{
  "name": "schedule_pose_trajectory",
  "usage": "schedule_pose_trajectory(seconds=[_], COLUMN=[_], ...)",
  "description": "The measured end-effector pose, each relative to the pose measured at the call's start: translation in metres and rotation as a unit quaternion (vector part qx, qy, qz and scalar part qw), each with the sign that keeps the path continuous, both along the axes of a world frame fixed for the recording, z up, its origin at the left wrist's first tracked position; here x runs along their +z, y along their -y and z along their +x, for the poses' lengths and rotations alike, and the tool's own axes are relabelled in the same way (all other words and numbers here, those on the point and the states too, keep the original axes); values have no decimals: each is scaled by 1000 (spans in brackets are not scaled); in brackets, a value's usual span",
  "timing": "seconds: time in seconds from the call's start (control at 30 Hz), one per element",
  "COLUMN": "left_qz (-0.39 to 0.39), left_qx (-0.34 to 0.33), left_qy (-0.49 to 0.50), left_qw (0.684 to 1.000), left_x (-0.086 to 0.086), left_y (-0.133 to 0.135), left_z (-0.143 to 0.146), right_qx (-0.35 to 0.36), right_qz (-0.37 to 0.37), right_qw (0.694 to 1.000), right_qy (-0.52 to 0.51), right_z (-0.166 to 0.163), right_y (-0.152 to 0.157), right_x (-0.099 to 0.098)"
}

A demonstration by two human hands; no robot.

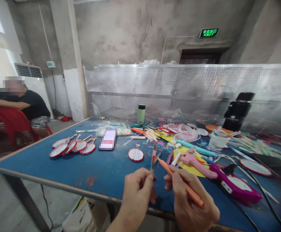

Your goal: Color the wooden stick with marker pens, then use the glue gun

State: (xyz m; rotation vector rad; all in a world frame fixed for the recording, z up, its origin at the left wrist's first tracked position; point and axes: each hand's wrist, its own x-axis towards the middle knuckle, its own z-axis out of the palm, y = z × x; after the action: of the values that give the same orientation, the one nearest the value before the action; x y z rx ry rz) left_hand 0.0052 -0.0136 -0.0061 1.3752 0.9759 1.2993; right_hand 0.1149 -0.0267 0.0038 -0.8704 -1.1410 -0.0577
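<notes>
My left hand (pixel 140 190) pinches the lower end of a flat wooden craft stick (pixel 153 158) held upright, with orange, brown and grey bands along it. In my right hand (pixel 191 196) is an orange marker (pixel 186 187), its tip close to the stick's banded part; whether it touches, I cannot tell. Just beyond the hands lies a round white disc with a red rim (pixel 136 155), threads across its face. Right of the marker are a pink glue gun (pixel 195 162) and a purple device (pixel 237 185) with a cable.
Several red-rimmed discs on sticks (pixel 69 147) overlap at left, beside a phone (pixel 108 139). A green bottle (pixel 141 114) stands at the back. A white cup (pixel 217 141) of tools is among clutter. A perforated metal screen (pixel 130 83) backs the blue table (pixel 94 170). A person sits at left.
</notes>
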Motion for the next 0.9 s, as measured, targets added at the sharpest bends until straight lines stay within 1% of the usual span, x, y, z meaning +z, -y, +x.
schedule_pose_trajectory(seconds=[0.23,0.43,0.6,0.7,0.8,0.9], left_qz=[-4,-8,2,4,4,-1], left_qx=[1,2,3,4,4,5], left_qy=[6,11,2,-5,-8,-5], left_qw=[1000,1000,1000,1000,1000,1000], left_x=[1,0,-1,0,0,-1], left_y=[0,-1,0,1,1,0], left_z=[0,0,0,0,0,0], right_qx=[19,-10,0,5,-13,-30], right_qz=[8,9,13,17,18,23], right_qw=[997,998,998,997,995,996], right_qy=[75,54,56,80,97,77], right_z=[7,4,4,7,8,8], right_y=[-3,-2,-1,-3,-4,-3], right_x=[-3,-2,-3,-3,-3,-4])
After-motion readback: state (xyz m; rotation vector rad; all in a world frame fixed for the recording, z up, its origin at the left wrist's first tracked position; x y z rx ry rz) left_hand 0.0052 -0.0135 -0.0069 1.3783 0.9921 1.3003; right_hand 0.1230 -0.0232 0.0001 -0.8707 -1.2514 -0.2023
